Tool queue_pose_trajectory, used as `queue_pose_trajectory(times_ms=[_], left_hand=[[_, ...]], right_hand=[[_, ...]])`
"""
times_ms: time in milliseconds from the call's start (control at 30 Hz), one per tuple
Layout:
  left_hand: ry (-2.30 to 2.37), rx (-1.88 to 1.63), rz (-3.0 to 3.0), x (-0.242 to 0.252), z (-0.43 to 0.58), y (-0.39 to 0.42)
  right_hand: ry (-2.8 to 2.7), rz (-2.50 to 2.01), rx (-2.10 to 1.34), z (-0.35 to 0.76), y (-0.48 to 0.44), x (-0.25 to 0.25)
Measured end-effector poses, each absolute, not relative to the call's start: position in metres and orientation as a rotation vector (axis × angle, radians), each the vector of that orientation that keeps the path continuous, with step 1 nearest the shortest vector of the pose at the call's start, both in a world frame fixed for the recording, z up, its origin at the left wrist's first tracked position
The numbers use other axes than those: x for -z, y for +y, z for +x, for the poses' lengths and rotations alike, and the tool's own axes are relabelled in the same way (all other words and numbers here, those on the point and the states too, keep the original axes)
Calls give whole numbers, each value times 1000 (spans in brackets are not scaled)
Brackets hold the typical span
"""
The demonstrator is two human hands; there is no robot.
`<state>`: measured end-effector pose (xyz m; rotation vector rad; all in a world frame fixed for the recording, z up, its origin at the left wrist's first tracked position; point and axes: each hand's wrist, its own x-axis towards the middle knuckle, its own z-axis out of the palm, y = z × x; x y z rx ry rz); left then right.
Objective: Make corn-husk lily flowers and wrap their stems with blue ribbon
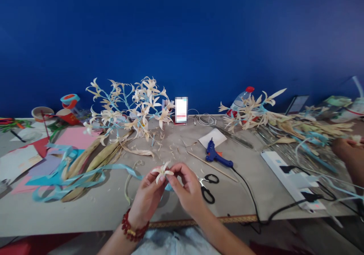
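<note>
Over the front of the table, my left hand (150, 190) and my right hand (186, 186) meet around a small cream husk flower (163, 171). Its pointed petals spread upward between the fingertips. The left fingers pinch it from below, and the right thumb and fingers close on its base from the other side. Light blue ribbon (125, 167) runs from the left towards my hands, with a bit of blue showing under them. Just right of my right hand lie black-handled scissors (209, 188). A blue glue gun (216, 156) rests farther back on a white card (203, 138).
Finished husk flower stems (127, 107) stand at the back left, with more flowers (256, 109) at the back right. Dried husks (99, 164) and coloured paper (76, 137) cover the left. A power strip (290, 181) with cords lies right, near another person's hand (347, 152). A phone (181, 110) stands behind.
</note>
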<state>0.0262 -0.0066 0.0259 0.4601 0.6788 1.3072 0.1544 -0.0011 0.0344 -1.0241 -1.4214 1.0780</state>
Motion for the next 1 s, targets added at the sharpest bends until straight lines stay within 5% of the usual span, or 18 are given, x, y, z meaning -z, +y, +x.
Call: queue_pose_trajectory(times_ms=[1000], left_hand=[[693,-1404,413,-22,30,-2]], right_hand=[[-1232,-925,-1161,145,4,-25]])
